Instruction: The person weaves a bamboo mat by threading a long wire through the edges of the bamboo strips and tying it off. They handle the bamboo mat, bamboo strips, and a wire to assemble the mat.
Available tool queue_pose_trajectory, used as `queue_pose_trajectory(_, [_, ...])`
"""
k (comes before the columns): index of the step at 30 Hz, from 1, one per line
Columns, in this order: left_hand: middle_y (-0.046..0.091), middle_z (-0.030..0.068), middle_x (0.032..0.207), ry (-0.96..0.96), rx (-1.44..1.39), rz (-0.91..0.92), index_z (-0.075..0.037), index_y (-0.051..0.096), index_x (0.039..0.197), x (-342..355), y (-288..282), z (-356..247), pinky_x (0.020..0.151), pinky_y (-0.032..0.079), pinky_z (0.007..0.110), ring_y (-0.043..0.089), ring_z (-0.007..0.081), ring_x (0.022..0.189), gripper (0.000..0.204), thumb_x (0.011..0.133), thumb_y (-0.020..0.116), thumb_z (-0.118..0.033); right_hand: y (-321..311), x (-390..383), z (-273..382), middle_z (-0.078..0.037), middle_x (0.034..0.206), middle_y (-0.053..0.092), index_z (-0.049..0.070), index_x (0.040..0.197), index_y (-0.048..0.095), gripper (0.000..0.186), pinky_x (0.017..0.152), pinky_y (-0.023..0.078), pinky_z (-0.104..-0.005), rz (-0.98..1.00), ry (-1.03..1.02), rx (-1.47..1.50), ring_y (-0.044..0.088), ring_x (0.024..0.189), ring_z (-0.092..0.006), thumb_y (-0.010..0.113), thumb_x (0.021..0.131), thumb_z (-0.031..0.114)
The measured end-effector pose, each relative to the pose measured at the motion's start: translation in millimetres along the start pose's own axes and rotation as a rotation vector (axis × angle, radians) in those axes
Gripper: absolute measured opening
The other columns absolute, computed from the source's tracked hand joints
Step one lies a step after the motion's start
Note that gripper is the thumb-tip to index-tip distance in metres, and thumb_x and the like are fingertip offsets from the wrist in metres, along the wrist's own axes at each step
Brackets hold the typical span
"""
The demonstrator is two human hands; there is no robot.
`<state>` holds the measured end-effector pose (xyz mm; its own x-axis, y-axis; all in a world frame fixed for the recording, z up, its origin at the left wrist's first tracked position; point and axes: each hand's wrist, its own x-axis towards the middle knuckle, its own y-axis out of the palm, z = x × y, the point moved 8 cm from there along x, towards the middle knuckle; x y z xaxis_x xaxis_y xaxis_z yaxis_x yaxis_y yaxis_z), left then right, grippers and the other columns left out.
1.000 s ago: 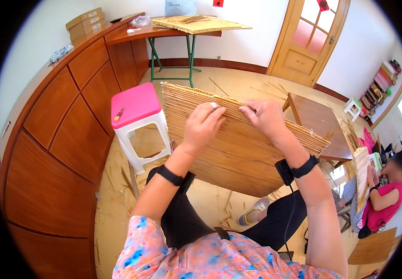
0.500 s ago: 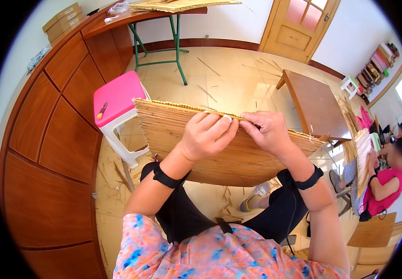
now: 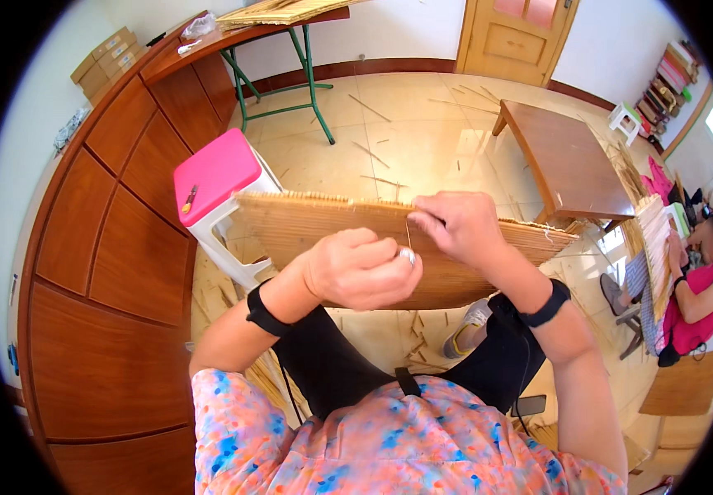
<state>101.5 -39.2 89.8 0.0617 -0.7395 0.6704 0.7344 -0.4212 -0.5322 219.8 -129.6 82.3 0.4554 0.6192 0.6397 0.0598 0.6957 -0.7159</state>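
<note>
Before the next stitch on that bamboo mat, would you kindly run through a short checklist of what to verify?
1. Left hand on the bamboo mat: ok, it rests closed against the mat's face.
2. Right hand at the top edge: ok, fingers pinch there.
3. Thread taut between the hands: cannot tell, too thin.
4. Mat supported: ok, it lies across the lap.
5. Pink stool apart from the mat: cannot tell, mat's left end overlaps it.
6. Small tool on the stool: ok.
</note>
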Motion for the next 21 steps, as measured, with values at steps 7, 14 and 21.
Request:
queue_pose_trajectory(7, [0.059,0.0079,0.091,-0.425,0.048,-0.216,-0.002,0.070,0.100,-36.7,-17.0,32.0,0.056,0.049,0.030,0.063,0.0215,0.072,0.033,0.072,0.081,-0.014,-10.1,2.8,5.9,-0.014,0.077,0.070,0.004,0.090,0.074,0.017,0.056,0.053,-0.0331,-0.021,0.039,0.037,0.067,0.063,-0.0290,0.076,0.080,0.017])
queue_pose_trajectory(14, [0.058,0.0057,0.090,-0.301,0.060,-0.036,-0.004,0.068,0.090,1.2,9.1,20.6,0.059,0.048,0.030,0.060,0.0190,0.072,0.022,0.070,0.074,-0.011,-17.5,-5.9,9.8,-0.012,0.074,0.068,0.009,0.088,0.074,0.015,0.055,0.051,-0.0372,-0.079,0.023,0.017,0.064,0.063,-0.0304,0.073,0.080,0.022])
queue_pose_trajectory(21, [0.052,0.0030,0.081,-0.010,-0.170,-0.038,-0.008,0.064,0.078,41.8,-17.0,-27.7,0.057,0.046,0.027,0.056,0.0153,0.067,0.012,0.067,0.065,-0.005,-8.4,-9.1,-4.1,-0.012,0.075,0.068,0.010,0.088,0.074,0.016,0.057,0.051,-0.0381,-0.047,0.073,-0.017,0.064,0.065,-0.0315,0.072,0.081,0.024])
